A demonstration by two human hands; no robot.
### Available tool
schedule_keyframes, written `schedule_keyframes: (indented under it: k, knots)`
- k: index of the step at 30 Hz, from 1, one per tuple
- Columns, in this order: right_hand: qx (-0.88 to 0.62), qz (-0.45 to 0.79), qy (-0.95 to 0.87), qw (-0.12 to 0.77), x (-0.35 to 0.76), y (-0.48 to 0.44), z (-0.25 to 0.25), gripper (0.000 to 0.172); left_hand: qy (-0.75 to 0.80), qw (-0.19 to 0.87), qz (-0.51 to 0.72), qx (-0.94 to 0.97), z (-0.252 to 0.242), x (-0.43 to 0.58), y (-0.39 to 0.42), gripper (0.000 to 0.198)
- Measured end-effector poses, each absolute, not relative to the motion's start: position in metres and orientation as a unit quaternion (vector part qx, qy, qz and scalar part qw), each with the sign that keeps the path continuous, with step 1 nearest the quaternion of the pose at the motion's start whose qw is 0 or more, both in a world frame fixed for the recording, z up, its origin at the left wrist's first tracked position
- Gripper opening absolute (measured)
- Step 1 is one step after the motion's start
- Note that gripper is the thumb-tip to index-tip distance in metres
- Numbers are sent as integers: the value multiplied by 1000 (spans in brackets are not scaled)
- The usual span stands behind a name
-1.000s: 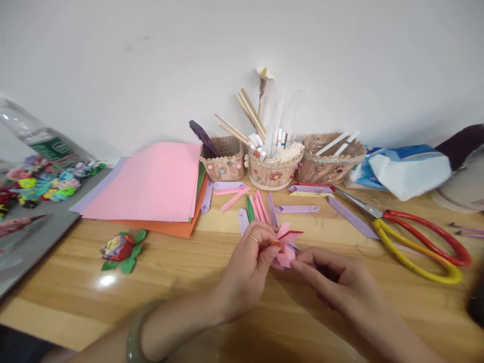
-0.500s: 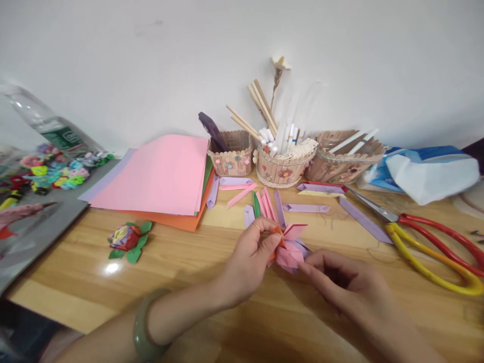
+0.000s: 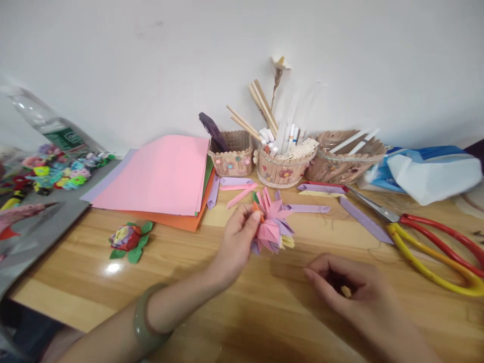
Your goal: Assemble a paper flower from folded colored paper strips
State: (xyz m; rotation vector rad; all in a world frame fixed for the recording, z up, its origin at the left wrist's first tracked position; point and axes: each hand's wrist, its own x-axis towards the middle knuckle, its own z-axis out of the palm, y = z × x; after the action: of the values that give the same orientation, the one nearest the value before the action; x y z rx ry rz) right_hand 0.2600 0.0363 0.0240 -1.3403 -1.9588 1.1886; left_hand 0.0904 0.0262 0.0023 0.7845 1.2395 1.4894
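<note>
My left hand (image 3: pixel 240 229) pinches a folded-paper flower (image 3: pixel 269 229) by an orange piece at its left side. Pink, lilac and pale yellow pointed petals fan out from it above the table. To the right and nearer to me, my right hand (image 3: pixel 346 282) is apart from the flower, its fingers curled and thumb against the index finger. Whether anything thin is in that pinch I cannot make out. Behind the flower lie folded paper strips, among them a lilac strip (image 3: pixel 310 208) and a pink strip (image 3: pixel 242 195).
Big scissors (image 3: pixel 416 232) with red and yellow handles lie at the right by loose threads. Decorated baskets (image 3: pixel 285 169) of sticks and pens line the wall. Coloured paper sheets (image 3: pixel 159 174), a finished paper flower (image 3: pixel 126 239) and a plastic bottle (image 3: pixel 56 128) are at the left.
My left hand has moved the paper flower slightly left and away from me, turning it so more petals show. My right hand has come off the flower and is now apart from it.
</note>
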Motion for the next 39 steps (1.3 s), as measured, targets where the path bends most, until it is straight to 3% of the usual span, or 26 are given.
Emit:
schedule_keyframes:
  k: [3,7,13,19,22,24,28,34,39]
  knots:
    - [-482,391,-727,294,268,42,27,29,468,584,568,343,1,93,23,25]
    - [-471,319,-732,376,274,53,29,14,440,645,548,300,4,98,18,26]
    - [-402,417,-754,310,264,53,31,16,451,675,488,320,7,101,17,31]
    - [-358,383,-772,360,267,49,25,21,471,606,502,399,13,101,10,30]
    - [-348,357,-780,378,269,49,23,30,485,533,499,481,16,101,7,18]
    - [-351,344,-788,371,269,49,25,24,471,474,510,542,17,101,8,9]
    - [-341,293,-809,380,269,47,30,11,460,399,532,588,16,100,9,11]
    - [-315,162,-849,391,269,45,33,10,464,368,530,606,13,101,6,3]
    - [-293,80,-864,403,271,44,31,13,450,265,547,654,12,101,6,21]
